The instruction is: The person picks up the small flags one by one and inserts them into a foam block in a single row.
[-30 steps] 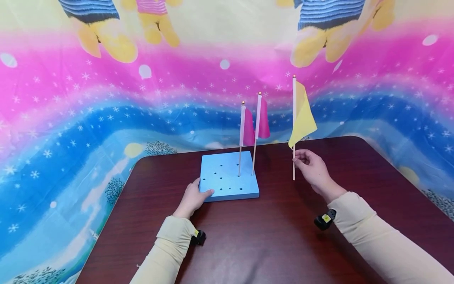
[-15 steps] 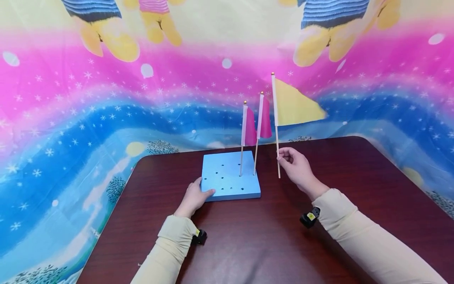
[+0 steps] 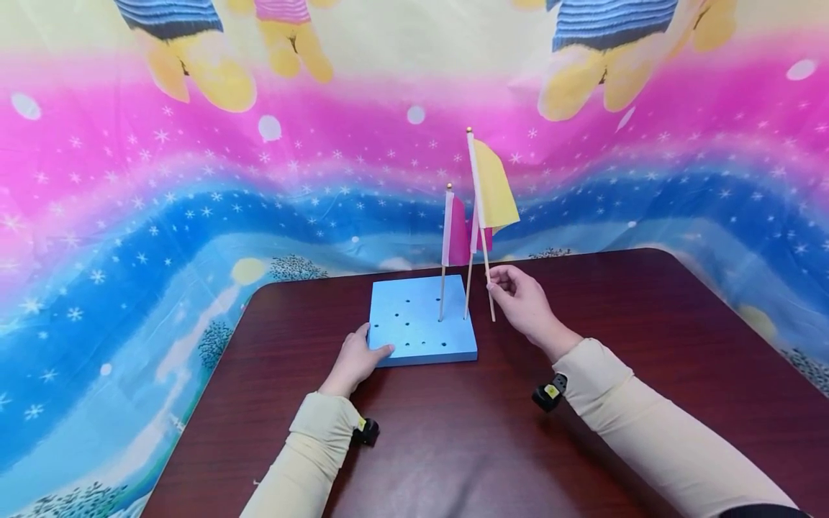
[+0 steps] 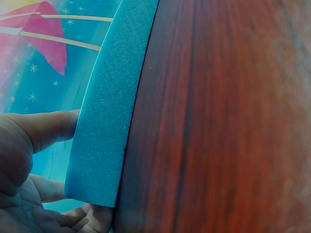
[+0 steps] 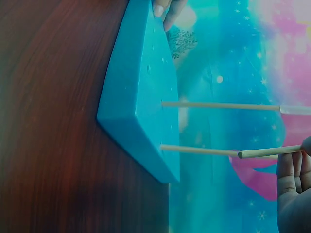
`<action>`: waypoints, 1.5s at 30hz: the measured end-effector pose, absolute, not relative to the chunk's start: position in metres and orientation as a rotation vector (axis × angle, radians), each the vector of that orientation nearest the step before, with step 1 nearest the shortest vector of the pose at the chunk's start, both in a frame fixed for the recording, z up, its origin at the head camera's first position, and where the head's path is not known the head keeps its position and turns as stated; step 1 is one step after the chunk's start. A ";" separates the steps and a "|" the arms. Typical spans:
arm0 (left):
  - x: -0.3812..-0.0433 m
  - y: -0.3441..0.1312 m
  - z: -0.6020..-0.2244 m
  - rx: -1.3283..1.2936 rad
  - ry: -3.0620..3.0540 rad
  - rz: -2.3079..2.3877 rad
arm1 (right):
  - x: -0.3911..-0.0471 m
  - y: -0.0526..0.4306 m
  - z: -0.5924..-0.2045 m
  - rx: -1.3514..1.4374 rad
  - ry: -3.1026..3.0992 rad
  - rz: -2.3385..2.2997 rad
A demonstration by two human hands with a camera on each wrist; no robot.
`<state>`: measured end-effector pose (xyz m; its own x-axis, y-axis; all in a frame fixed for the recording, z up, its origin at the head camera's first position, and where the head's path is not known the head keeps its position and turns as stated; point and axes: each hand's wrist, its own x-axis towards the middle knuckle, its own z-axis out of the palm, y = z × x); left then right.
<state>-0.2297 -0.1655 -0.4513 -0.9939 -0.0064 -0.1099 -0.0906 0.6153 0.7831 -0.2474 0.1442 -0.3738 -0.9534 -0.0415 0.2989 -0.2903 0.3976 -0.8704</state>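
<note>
In the head view my left hand (image 3: pixel 352 360) grips the near left corner of a light-blue foam block (image 3: pixel 421 288) with several small holes. The thumb lies on its top and the fingers are at its side, as the left wrist view of the block (image 4: pixel 102 107) shows. My right hand (image 3: pixel 524 302) pinches the thin wooden stick of a yellow flag (image 3: pixel 497 191). Its bare lower end hangs free, just right of the block. Two pink flags, a left one (image 3: pixel 458 234) and a right one (image 3: pixel 485 241), stand in the block. The yellow flag partly hides the right one.
The block sits on a dark red-brown table (image 3: pixel 440 439) with rounded far corners. Behind it hangs a colourful printed backdrop (image 3: pixel 324 137). Black wrist cameras, a left one (image 3: pixel 366 432) and a right one (image 3: pixel 549 394), are strapped at the sleeve cuffs.
My right hand has carried the yellow flag leftward to the block's right edge, and its stick now tilts slightly left at the top. My left hand and the block stay put.
</note>
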 end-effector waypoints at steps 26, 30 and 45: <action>-0.231 -0.170 -0.456 -0.087 2.747 1.348 | -0.252 0.088 -0.375 0.487 -2.451 1.616; -0.231 -0.169 -0.455 -0.094 2.748 1.353 | -0.256 0.080 -0.377 0.496 -2.454 1.638; -0.233 -0.165 -0.454 -0.102 2.768 1.337 | -0.267 0.053 -0.387 0.556 -2.487 1.592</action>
